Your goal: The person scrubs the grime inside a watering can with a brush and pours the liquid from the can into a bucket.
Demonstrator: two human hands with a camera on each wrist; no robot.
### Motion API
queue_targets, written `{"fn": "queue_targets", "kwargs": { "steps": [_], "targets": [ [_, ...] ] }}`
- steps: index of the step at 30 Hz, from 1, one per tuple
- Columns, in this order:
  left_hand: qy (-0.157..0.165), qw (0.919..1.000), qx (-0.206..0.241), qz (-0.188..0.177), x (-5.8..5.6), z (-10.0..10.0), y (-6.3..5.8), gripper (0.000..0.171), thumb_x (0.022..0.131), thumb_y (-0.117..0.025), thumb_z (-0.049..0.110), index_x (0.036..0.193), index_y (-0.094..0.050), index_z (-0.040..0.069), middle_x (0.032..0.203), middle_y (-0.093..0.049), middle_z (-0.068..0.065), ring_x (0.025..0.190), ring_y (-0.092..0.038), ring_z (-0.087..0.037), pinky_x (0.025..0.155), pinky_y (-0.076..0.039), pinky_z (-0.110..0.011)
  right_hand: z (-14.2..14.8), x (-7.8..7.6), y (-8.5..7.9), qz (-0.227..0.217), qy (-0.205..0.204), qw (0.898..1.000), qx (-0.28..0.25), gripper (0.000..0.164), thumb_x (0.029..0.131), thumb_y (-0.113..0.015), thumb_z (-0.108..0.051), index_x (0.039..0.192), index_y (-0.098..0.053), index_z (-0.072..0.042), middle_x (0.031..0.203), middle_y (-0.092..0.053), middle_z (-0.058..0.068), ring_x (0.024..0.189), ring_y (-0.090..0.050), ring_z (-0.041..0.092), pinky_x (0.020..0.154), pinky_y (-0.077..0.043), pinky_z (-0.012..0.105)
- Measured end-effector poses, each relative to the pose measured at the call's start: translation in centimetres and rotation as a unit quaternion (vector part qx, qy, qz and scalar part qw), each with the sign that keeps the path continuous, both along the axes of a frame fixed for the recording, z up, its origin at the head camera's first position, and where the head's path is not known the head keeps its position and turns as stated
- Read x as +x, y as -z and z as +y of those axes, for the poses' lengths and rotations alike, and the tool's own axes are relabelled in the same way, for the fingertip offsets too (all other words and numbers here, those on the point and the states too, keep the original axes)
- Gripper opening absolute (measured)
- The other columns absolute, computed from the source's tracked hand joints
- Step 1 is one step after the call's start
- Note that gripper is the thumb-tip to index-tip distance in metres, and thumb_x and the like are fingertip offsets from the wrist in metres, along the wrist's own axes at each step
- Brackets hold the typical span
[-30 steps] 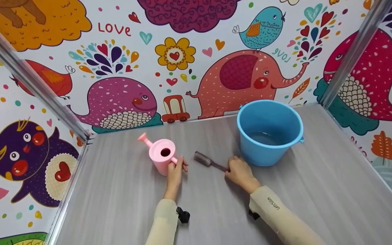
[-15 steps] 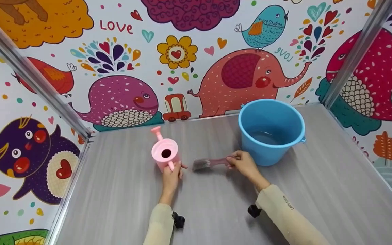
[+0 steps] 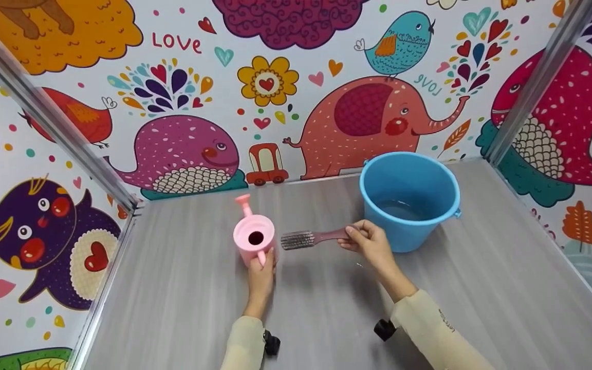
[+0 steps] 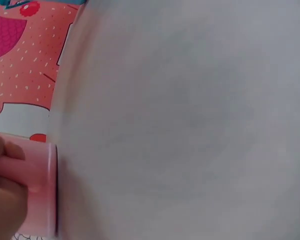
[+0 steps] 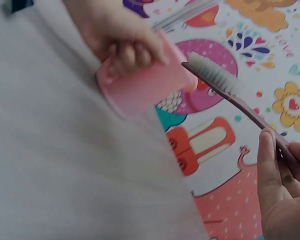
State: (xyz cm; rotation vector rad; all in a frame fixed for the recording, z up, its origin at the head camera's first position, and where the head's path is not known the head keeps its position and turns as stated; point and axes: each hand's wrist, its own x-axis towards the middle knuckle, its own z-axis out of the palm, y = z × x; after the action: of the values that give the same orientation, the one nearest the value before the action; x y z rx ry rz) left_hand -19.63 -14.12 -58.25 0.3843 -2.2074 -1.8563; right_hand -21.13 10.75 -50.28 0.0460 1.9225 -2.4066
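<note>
In the head view a pink watering can (image 3: 243, 237) stands on the grey tabletop, its spout pointing toward the back wall. My left hand (image 3: 261, 280) grips its handle, fingers curled round it, as the right wrist view also shows. A brown hairbrush (image 3: 299, 240) is lifted off the surface, bristles facing up, its head close to the can's right side. The end of the brush handle is pinched between thumb and fingers of my right hand (image 3: 375, 246). In the left wrist view only part of the can (image 4: 39, 200) shows.
A blue bucket (image 3: 404, 234) stands at the back right, just behind my right hand, with what looks like a little clear liquid at its bottom. Walls with printed cartoon animals (image 3: 357, 123) border the grey table (image 3: 183, 288) at the back and sides. Metal posts stand in the corners.
The brush has been raised from the table and turned bristles up, its head now nearer the can. The watering can has turned, its spout swinging from back left toward the back wall.
</note>
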Motion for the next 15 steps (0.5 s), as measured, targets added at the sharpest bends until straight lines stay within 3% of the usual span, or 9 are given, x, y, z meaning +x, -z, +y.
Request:
{"fn": "queue_targets", "kwargs": {
  "steps": [7,12,15],
  "targets": [
    [0.004,0.9938,-0.084,0.072,0.4,1.3,0.5,0.043,0.097,-0.059,0.015,0.061,-0.035,0.017,0.056,-0.032,0.01,0.05,-0.028,-0.001,0.052,-0.026,-0.023,-0.9,0.0,-1.1,0.062,-0.013,0.998,0.022,0.007,0.098,-0.053,0.002,0.1,-0.054,0.009,0.082,-0.07,0.008,0.072,-0.073,0.013,0.072,-0.059,0.028],
    [0.017,0.9799,-0.17,0.102,0.8,2.2,0.6,0.045,0.094,-0.061,0.013,0.062,-0.03,0.019,0.059,-0.026,0.011,0.053,-0.025,-0.004,0.052,-0.026,-0.024,-1.5,-0.1,-1.6,0.108,-0.01,0.992,0.07,0.009,0.097,-0.056,0.001,0.098,-0.056,0.01,0.085,-0.07,0.018,0.073,-0.074,0.016,0.071,-0.059,0.028],
    [0.022,0.9694,-0.219,0.108,1.0,2.6,0.8,0.047,0.092,-0.064,0.013,0.06,-0.03,0.019,0.058,-0.027,0.01,0.053,-0.027,-0.007,0.05,-0.028,-0.027,-1.9,0.0,-2.2,0.154,-0.009,0.98,0.128,0.008,0.096,-0.059,-0.002,0.097,-0.058,0.006,0.087,-0.071,0.021,0.075,-0.074,0.02,0.072,-0.059,0.028]
  ]
}}
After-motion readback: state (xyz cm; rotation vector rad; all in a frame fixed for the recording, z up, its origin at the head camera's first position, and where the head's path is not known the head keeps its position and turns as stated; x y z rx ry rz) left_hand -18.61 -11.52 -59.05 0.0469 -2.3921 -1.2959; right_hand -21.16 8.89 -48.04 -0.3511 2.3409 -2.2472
